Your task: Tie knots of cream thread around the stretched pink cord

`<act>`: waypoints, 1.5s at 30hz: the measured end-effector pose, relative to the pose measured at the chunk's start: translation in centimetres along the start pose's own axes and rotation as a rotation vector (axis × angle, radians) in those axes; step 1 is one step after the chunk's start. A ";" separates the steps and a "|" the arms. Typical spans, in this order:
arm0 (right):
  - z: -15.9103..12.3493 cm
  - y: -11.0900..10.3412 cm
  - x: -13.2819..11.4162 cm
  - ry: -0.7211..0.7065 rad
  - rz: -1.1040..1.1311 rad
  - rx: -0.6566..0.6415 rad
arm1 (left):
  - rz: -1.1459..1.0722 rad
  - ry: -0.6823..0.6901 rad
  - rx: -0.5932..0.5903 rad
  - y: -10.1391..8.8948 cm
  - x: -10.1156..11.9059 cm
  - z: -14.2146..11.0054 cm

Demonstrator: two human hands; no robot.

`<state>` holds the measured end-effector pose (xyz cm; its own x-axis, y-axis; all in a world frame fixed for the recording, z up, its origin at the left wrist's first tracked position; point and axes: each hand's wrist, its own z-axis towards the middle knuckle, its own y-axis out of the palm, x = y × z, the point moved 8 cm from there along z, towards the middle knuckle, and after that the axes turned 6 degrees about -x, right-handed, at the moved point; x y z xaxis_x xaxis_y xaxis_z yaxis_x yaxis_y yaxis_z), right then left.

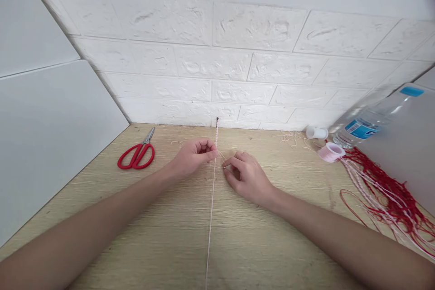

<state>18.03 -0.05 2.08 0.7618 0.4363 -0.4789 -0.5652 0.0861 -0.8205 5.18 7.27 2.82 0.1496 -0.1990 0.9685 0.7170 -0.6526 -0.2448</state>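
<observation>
A pale pink cord (212,208) runs taut from a dark fixing point at the foot of the wall toward me and out of view at the bottom. Its far stretch is a braided section (216,133) that turns dark red near the wall. My left hand (199,154) pinches thin pale thread against the cord just below the braid. A loop of the thin thread (220,157) stretches across to my right hand (245,174), whose thumb and forefinger are closed on it, right of the cord.
Red-handled scissors (136,154) lie left. At right are a white spool (316,132), a pink thread spool (331,152), a water bottle (374,120) and a heap of red and pink cords (397,195). The white brick-patterned wall (231,68) closes the wooden table's far side.
</observation>
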 end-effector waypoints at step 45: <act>-0.5 -1.1 5.2 0.398 0.656 0.235 | 0.794 0.248 -0.150 2.2 0.1 -1.0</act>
<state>22.75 1.68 0.34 0.2819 0.1150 -0.9525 -0.9551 0.1284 -0.2671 6.12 5.04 2.33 0.4046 -0.7829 0.4727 0.3618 -0.3376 -0.8690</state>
